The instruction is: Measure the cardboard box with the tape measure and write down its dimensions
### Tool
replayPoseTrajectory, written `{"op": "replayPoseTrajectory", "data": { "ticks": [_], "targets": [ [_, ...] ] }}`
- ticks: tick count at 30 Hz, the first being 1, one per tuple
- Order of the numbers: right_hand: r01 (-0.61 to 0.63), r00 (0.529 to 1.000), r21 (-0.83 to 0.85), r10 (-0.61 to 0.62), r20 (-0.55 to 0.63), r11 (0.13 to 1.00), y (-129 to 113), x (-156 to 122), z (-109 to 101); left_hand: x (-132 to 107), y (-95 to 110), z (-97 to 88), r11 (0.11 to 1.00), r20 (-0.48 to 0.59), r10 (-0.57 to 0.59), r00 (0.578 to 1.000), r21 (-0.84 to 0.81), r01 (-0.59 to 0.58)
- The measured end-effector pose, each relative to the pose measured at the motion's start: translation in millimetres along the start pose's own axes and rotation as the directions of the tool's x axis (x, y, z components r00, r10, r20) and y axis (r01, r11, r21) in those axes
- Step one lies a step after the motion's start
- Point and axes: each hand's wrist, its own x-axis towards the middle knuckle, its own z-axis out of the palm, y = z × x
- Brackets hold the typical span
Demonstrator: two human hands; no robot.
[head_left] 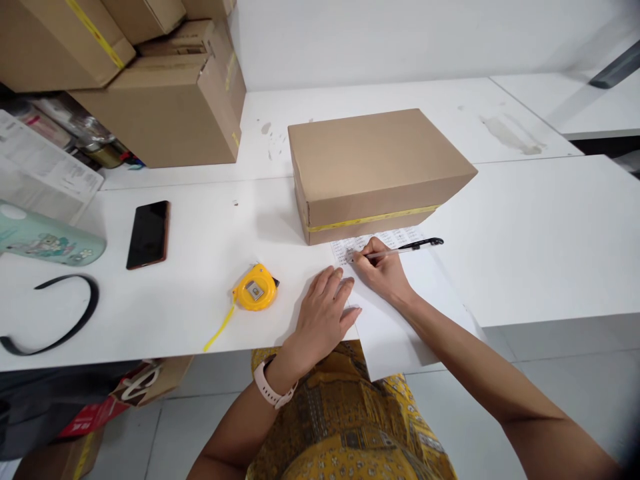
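My right hand (383,272) grips a pen (407,248) with a black cap on its back end, its tip at the handwritten lines near the top of a white sheet of paper (400,327). The lower part of the sheet hangs past the table edge. Lying flat with fingers stretched out, my left hand (327,310) rests at the paper's left edge and holds nothing. A closed cardboard box (380,160) with a yellow tape band stands just beyond the sheet and hides its top. To the left of my left hand lies a yellow tape measure (255,288) with a yellow strap.
A black phone (149,235), a mint green bottle (55,237) and a curved black band (85,313) lie on the white table (200,300) at left. Stacked cardboard boxes (165,113) fill the back left. A dark bag (60,400) sits below the table edge.
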Motion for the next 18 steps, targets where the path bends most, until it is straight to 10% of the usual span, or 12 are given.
{"op": "replayPoseTrajectory", "data": {
  "ticks": [18],
  "targets": [
    [0.004,1.0,0.0,-0.004,-0.006,1.0,-0.6,0.1,-0.9,-0.1,-0.2,-0.2,1.0,-0.004,0.01,1.0,0.013,-0.01]
  ]
}}
